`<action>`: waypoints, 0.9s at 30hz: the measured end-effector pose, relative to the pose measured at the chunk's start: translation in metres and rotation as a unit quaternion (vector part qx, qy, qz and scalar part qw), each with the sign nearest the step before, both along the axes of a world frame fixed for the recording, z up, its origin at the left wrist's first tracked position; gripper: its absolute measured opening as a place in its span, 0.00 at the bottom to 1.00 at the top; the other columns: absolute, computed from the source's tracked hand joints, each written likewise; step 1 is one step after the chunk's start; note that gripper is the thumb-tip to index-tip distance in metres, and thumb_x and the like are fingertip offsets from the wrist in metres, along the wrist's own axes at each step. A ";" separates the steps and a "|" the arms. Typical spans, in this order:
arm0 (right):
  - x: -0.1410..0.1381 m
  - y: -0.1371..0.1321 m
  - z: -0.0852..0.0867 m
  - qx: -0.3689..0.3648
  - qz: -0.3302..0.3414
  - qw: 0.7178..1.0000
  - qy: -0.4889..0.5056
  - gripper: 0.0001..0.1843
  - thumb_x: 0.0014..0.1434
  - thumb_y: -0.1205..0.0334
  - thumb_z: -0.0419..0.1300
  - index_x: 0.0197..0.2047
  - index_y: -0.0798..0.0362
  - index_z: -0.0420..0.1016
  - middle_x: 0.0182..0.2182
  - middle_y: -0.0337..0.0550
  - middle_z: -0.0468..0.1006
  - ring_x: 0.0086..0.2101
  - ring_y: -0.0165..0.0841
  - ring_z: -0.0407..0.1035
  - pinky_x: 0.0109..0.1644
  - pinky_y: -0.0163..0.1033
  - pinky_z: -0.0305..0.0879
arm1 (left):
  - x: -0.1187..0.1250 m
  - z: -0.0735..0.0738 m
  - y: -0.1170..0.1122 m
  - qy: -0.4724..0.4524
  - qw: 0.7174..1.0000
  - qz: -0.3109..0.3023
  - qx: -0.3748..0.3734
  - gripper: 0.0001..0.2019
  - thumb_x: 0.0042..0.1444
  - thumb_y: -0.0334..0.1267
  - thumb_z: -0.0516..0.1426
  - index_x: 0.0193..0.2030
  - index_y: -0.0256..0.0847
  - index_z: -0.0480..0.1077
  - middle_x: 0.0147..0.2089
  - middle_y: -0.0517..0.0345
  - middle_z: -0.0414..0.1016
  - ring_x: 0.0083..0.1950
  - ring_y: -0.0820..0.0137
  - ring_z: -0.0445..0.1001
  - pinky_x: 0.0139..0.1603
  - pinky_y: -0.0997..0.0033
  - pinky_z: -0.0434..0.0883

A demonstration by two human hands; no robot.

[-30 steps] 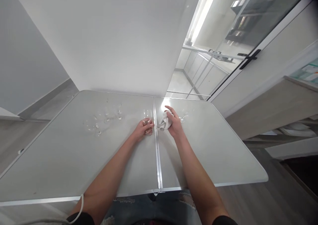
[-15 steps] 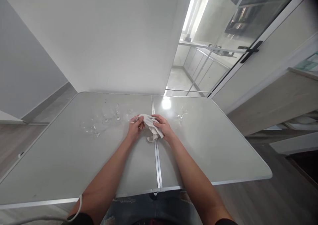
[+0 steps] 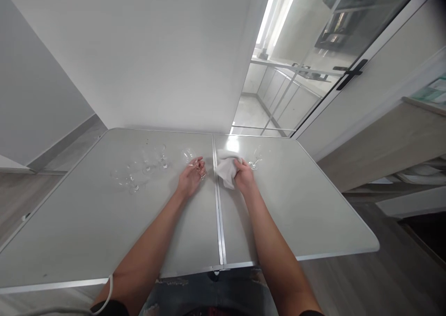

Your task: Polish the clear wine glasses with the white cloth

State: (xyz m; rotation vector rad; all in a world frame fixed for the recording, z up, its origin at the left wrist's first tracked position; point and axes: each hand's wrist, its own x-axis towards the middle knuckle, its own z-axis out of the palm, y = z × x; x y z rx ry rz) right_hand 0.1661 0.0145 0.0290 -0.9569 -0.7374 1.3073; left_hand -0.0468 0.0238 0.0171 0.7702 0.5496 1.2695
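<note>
My left hand [image 3: 190, 176] is closed round the stem of a clear wine glass [image 3: 188, 155], which tilts with its bowl pointing up and left. The glass's foot shows near my fingertips. To the right of the table's middle seam, my right hand [image 3: 244, 174] grips a crumpled white cloth [image 3: 227, 167], apart from the glass. Just beyond that hand stands another clear stemmed glass [image 3: 255, 161]. Several more clear glasses [image 3: 163, 158] are grouped on the left half; their outlines are faint against the tabletop.
A pale folding table [image 3: 296, 213] with metal edging spans the view. Its back edge meets a white wall [image 3: 167, 65]. A glass door [image 3: 278, 97] with a black handle stands at the back right, shelves [image 3: 390, 144] at the far right. A white cable [image 3: 110, 286] touches my left forearm.
My hands have parted. The right one has drawn the cloth off the wine glass and moved right with it, while the left keeps hold of the glass.
</note>
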 end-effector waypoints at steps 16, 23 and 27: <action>-0.009 -0.021 0.013 0.172 0.033 0.929 -0.325 0.14 0.62 0.50 0.59 0.47 0.47 0.67 0.29 0.33 0.68 0.27 0.30 0.59 0.34 0.34 0.58 | 0.005 -0.016 -0.011 0.370 0.891 0.165 0.205 0.19 0.49 0.40 0.70 0.50 0.47 0.82 0.34 0.55 0.83 0.31 0.68 0.73 0.39 0.68 0.72; -0.004 -0.021 0.021 0.182 0.127 0.920 -0.323 0.31 0.67 0.44 0.54 0.69 0.47 0.64 0.42 0.41 0.76 0.43 0.36 0.69 0.53 0.40 0.65 | 0.003 -0.014 -0.010 0.339 0.926 0.030 0.163 0.21 0.50 0.46 0.69 0.50 0.40 0.82 0.29 0.52 0.81 0.25 0.72 0.68 0.28 0.73 0.66; -0.003 -0.029 0.023 0.185 0.165 0.917 -0.313 0.34 0.67 0.42 0.53 0.70 0.47 0.64 0.35 0.39 0.76 0.36 0.36 0.68 0.47 0.41 0.67 | -0.012 -0.007 0.000 0.242 0.941 -0.229 0.054 0.23 0.53 0.56 0.66 0.40 0.33 0.82 0.27 0.49 0.78 0.17 0.81 0.54 0.18 0.76 0.48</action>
